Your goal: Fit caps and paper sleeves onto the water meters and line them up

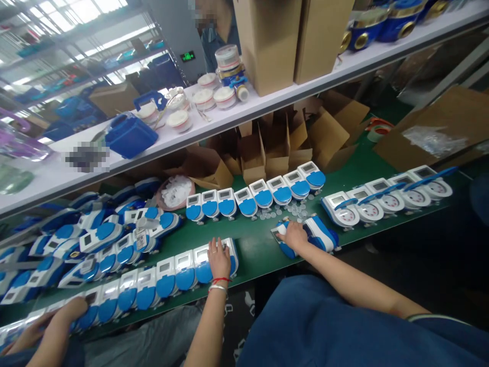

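My left hand [219,259], with a red string and a bangle at the wrist, lies flat on the right end of a front row of white-and-blue meter units [164,278] on the green bench [255,250]. My right hand [295,236] is closed over a blue-and-white meter unit [282,247] lying loose on the bench. A second loose unit [323,235] lies just to its right. Small clear discs [294,211] are scattered just behind my right hand.
A back row of meter units [263,193] and a row with raised lids [385,201] stand further back. A jumbled pile of units [95,239] fills the left. Another person's hand [72,308] rests on the front row's left end. A white shelf [267,107] overhangs, with open cardboard boxes [275,148] beneath.
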Motion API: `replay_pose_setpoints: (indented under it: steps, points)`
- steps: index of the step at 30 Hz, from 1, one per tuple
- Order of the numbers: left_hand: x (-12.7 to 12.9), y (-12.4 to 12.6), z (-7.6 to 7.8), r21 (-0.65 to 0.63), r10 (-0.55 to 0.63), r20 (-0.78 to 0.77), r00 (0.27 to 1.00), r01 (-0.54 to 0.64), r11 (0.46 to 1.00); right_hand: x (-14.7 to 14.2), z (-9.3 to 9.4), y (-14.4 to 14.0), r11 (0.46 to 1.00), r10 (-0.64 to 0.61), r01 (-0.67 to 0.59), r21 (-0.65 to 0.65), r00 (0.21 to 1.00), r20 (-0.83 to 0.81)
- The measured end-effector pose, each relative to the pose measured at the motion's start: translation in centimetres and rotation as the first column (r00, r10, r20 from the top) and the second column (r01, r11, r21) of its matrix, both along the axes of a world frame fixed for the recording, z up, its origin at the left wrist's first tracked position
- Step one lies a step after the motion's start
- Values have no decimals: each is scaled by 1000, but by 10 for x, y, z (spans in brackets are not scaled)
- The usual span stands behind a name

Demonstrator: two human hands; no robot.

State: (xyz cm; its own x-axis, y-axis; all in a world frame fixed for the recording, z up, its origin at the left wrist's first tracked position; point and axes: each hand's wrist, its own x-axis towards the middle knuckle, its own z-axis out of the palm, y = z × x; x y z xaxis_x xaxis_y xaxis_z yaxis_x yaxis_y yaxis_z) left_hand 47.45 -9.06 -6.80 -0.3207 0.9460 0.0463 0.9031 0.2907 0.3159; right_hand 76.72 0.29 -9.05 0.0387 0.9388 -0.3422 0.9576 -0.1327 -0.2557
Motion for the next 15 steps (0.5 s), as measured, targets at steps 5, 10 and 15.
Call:
replay_pose_setpoints:
  steps: [5, 10, 15]
  points:
    - [-15, 6, -14, -74, -111, -14, 994, 110, 991, -47, 2, 17, 982, 149, -149, 118, 989, 5]
    - [-19, 22, -14, -70, -201, 178, 963, 217, 974, -102, -19, 65, 979, 176, -158, -127, 973, 148]
    - [-32, 36, -26, -208, 209, 522, 827, -114, 971, -119, -44, 100, 966, 105, -45, -255, 968, 227]
